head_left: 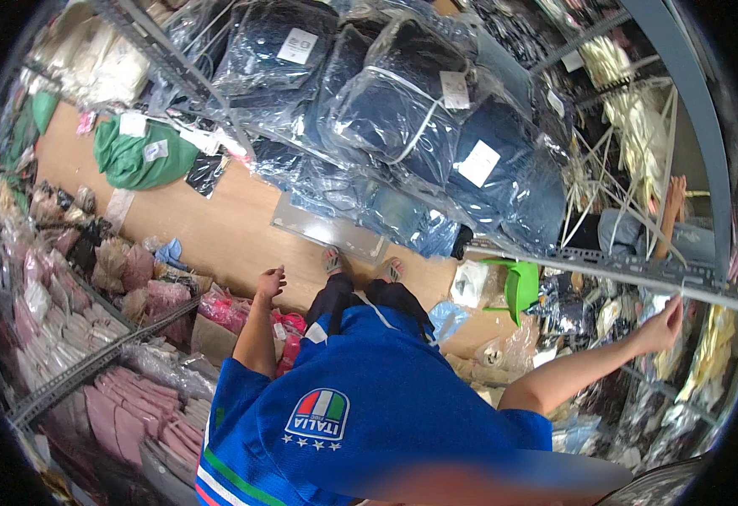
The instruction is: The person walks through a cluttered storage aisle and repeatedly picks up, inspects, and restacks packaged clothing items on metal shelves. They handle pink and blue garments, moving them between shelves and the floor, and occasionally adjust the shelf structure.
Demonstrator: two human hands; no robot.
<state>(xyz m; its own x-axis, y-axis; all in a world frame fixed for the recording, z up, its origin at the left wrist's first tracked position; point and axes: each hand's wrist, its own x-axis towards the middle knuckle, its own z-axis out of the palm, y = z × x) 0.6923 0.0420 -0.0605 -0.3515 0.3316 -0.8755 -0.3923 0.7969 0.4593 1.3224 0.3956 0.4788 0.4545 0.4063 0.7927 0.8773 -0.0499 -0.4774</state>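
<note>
My left hand (273, 284) hangs in front of me at the left, above the floor, its fingers loosely bent and apart with nothing in them. My right hand (662, 328) reaches out far to the right, its fingers closed just below the metal shelf edge (613, 265). What those fingers hold, if anything, is too small to make out. Clear plastic bags of folded dark denim (394, 110) with white paper labels fill the rack in front of me. Some lighter blue denim (402, 212) sticks out under them.
At right, another person's arm (669, 221) shows behind white straps (609, 173). A green plastic stool (520, 288) stands below the rack. A green sack (143, 152) lies on the wooden floor (209, 223) at far left. Bagged pink garments (137, 409) pack the left shelves.
</note>
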